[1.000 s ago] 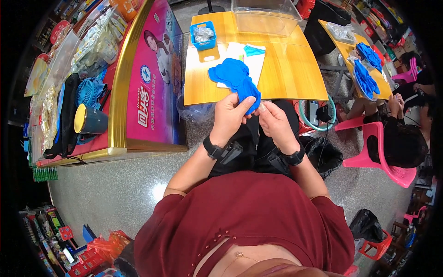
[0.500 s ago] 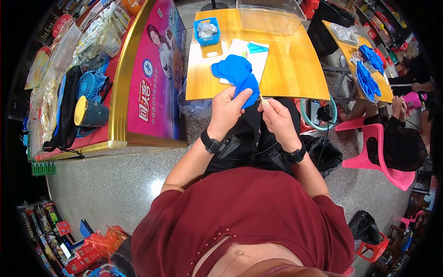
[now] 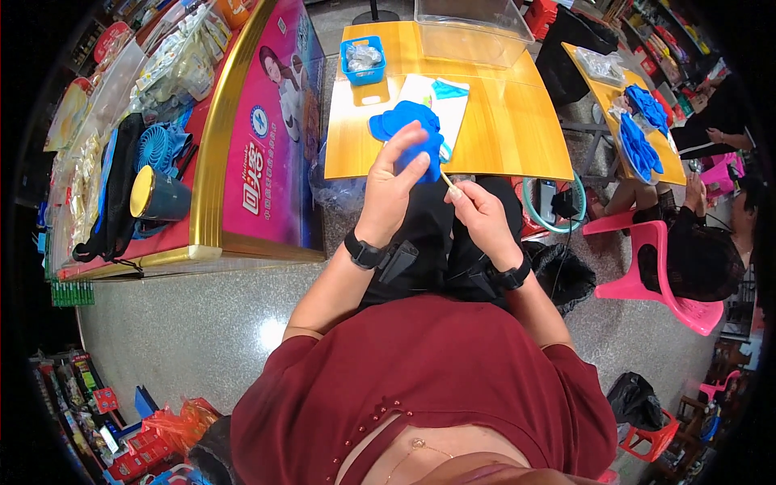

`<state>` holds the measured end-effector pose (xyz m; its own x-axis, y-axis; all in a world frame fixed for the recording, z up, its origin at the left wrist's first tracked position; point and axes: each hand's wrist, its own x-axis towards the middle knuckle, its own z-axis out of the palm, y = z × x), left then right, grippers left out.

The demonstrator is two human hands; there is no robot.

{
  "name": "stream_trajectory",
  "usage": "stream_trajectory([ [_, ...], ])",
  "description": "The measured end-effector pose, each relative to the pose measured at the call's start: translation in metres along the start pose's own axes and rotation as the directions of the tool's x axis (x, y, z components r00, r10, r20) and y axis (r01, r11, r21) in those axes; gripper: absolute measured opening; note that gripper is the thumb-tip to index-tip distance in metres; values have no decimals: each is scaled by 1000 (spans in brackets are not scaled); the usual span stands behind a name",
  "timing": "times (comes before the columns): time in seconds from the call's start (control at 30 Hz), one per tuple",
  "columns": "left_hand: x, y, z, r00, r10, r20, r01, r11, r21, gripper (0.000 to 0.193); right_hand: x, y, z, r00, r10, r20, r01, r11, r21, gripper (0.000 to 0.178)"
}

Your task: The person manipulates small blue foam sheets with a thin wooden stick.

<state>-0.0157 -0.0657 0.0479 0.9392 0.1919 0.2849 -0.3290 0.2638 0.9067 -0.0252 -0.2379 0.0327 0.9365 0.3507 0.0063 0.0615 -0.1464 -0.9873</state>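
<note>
At the front edge of the wooden table (image 3: pixel 501 121), a bright blue fabric piece (image 3: pixel 416 115) lies partly over a white sheet (image 3: pixel 454 109) and hangs down toward my lap. My left hand (image 3: pixel 394 182) is raised in front of the fabric, fingers stretched and thumb apart, slightly blurred. It seems to grip nothing, though whether the palm touches the cloth is unclear. Between thumb and fingers, my right hand (image 3: pixel 481 214) pinches a thin pale stick (image 3: pixel 447 179). The stick's far end reaches the fabric's lower edge.
A blue basket (image 3: pixel 363 74) with clear bags and a transparent bin (image 3: pixel 469 36) stand on the table. To the left is a pink-sided counter (image 3: pixel 267 153) with goods. At right are a pink chair (image 3: pixel 659 267), a black-lined waste bin (image 3: pixel 563 271) and a second table with blue fabric (image 3: pixel 640 149).
My left hand has let go of the blue fabric and opened out, its fingers now extended upward. My right hand, holding the stick, has shifted slightly down, showing more of it.
</note>
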Motion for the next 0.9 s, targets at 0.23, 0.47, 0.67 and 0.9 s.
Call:
stream_trajectory([
  [0.23,-8,-2,-7,915,-401,55,404,911,-82,24,-2,-4,3,986,-126,-111,109,983,-149,21],
  [0.47,-15,-5,4,978,-201,-46,206,958,201,19,2,8,3,984,8,-176,19,988,154,21],
  [0.67,-12,5,1,960,-278,-39,281,948,148,20,-4,-3,-8,983,165,79,-175,973,151,20],
  [0.9,-18,-11,3,931,-352,100,315,910,269,25,0,4,4,994,101,-40,-81,938,336,18],
])
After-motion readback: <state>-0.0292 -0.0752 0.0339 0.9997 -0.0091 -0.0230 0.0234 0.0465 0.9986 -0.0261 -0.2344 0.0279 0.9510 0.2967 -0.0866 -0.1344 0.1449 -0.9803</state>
